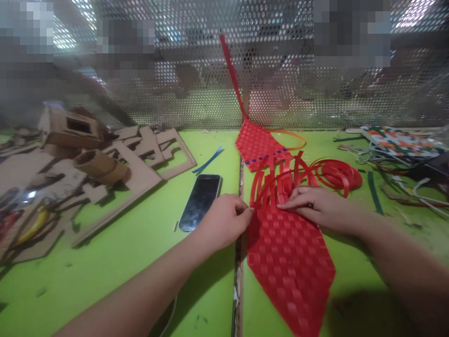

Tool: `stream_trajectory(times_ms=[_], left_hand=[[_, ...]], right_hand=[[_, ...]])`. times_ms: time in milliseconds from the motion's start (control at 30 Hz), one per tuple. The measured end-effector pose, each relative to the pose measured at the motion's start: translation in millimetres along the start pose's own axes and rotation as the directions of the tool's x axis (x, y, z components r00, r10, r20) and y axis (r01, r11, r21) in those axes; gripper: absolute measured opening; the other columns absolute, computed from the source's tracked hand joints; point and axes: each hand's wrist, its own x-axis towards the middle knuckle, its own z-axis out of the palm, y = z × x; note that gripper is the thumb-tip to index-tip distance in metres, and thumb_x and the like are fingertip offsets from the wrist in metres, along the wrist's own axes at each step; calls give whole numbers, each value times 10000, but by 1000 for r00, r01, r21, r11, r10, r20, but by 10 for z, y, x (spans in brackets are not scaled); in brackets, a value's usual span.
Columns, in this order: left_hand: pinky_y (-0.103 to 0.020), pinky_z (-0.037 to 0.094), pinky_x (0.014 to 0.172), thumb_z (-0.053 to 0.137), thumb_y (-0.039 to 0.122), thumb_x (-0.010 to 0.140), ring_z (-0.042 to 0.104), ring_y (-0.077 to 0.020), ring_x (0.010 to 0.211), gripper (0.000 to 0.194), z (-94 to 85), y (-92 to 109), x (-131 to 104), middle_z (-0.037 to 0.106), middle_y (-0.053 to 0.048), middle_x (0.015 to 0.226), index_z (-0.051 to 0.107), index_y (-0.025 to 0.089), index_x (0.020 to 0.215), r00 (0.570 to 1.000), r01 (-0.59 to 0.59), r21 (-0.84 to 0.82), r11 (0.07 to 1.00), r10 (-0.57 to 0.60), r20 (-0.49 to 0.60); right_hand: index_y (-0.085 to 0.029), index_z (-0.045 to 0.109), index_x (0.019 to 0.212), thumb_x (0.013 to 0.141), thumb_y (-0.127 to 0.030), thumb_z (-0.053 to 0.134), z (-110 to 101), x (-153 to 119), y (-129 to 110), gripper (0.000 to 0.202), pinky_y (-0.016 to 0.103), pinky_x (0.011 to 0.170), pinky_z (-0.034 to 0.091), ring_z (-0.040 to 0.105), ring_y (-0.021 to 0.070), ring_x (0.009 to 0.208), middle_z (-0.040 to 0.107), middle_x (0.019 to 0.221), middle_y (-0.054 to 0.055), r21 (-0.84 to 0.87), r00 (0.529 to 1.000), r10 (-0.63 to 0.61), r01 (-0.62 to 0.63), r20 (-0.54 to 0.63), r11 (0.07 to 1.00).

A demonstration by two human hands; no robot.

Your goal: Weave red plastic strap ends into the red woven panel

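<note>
A red woven piece of flat plastic straps [289,252] lies on the green table, its near end narrowing to a point. Loose strap ends [270,187] stand up and curl over at its far edge. At the upper left corner of the weave, my left hand [228,220] is closed, thumb and forefinger pinching the edge. My right hand [312,206] rests on the upper right of the weave with fingers stretched out, the forefinger tip touching the base of the loose straps. A coil of red strap [342,175] lies just beyond my right hand.
A phone [199,202] lies left of my left hand. Behind the weave is another red woven piece [257,142], its long strap against the perforated metal screen [196,84]. Cardboard pieces [140,164] crowd the left; cables [396,173] and a multicoloured woven mat [403,140] lie right.
</note>
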Motion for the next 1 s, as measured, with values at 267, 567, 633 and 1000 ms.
stream_trajectory(times_ms=[267,567,633,1000], left_hand=[[-346,500,686,524,451,1011,677,-247,748,417,12,-42,19,687,-49,741,642,217,687,1000,25,24,999,-25,-2],[-349,450,661,555,471,1004,643,-245,751,384,27,-25,10,707,-86,839,605,218,720,998,53,99,994,-51,-21],[-331,386,601,534,512,1016,556,-206,650,437,1,-38,11,624,-40,724,553,226,686,998,54,92,994,-55,5],[-307,390,620,576,497,986,548,-198,659,416,-76,-42,34,585,-9,671,642,206,697,996,70,-23,997,-69,60]], right_hand=[[-367,820,1310,1066,-378,513,-6,-9,-14,393,439,987,539,701,279,1066,761,1180,82,-12,1000,15,-15,9,1000],[-354,822,1311,1072,-372,499,0,-4,-25,402,428,967,533,692,275,1055,752,1149,86,-20,1000,20,-19,17,1000],[-352,819,1315,1076,-378,489,-5,-9,-35,409,431,979,524,687,273,1064,747,1161,86,-20,999,28,-28,19,999],[-352,815,1326,1074,-398,486,-5,-8,-25,417,446,987,518,681,280,1068,739,1178,89,-9,999,32,-32,26,999]])
